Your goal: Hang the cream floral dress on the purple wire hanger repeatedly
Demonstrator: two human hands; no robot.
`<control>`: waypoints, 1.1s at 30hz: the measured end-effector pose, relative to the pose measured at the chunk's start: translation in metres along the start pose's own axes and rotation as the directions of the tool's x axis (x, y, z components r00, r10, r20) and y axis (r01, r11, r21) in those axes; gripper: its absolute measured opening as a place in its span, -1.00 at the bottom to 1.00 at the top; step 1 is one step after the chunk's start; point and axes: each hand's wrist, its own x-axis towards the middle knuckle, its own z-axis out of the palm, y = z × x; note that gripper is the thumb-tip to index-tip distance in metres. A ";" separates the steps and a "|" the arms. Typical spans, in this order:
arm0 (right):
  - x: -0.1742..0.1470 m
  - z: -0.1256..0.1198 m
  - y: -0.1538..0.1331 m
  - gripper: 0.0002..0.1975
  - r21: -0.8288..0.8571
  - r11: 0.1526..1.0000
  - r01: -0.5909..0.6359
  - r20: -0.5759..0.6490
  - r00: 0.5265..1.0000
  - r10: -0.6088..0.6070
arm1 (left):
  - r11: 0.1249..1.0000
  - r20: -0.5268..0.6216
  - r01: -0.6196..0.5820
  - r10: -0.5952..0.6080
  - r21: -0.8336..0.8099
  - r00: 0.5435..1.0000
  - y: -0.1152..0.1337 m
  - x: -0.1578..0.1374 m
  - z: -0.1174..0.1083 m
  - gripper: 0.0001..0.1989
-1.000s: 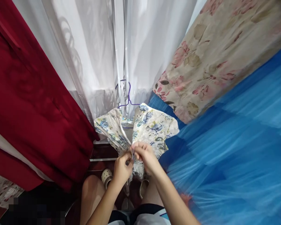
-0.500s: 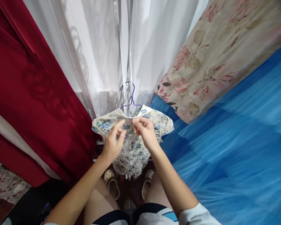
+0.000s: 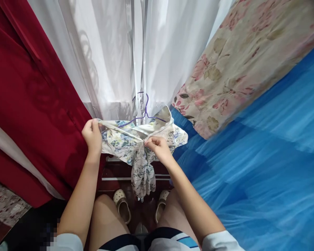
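A white blouse (image 3: 143, 174) with a blue and yellow flower print hangs from a purple hanger (image 3: 146, 108). My left hand (image 3: 92, 134) pinches its left shoulder edge and holds it stretched out to the side. With thumb and finger, my right hand (image 3: 158, 146) grips the middle of the neckline. Between my hands the cloth is pulled taut and the neck opening gapes. Part of the hanger's left arm is covered by the blouse. The lower part of the garment hangs bunched in a narrow fall.
Behind hangs a white curtain (image 3: 107, 52) with pale straps (image 3: 140, 52). Red cloth (image 3: 36, 104) is at the left. Pink-flowered cloth (image 3: 238, 62) and blue tulle (image 3: 264, 174) fill the right. Below, a cream clog (image 3: 122, 205) stands on the dark floor.
My left hand has moved from the centre out to the left and taken hold of the blouse's shoulder. The cloth has become stretched sideways, and the lower part has gathered. My right hand stays at the neckline.
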 end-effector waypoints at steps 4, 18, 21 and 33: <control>-0.009 -0.005 0.001 -0.71 -0.012 1.000 0.009 0.022 1.000 -0.009 | 0.943 0.123 0.325 -0.331 0.065 0.936 -0.055 -0.038 -0.013 -0.71; -0.057 -0.052 0.077 -0.66 -0.330 0.937 -0.115 -0.004 0.993 0.120 | 0.931 0.866 0.359 -0.122 -0.070 0.485 0.030 -0.123 0.021 -0.70; -0.062 -0.031 0.057 -0.46 -0.235 0.968 0.087 0.267 0.963 -0.022 | 0.895 0.847 0.394 -0.037 -0.207 0.530 0.060 -0.131 0.037 -0.72; -0.030 -0.072 0.071 -0.79 -0.233 0.972 0.000 -0.179 0.983 -0.043 | 0.936 0.836 0.170 0.180 -0.307 0.518 0.085 -0.142 0.101 -0.76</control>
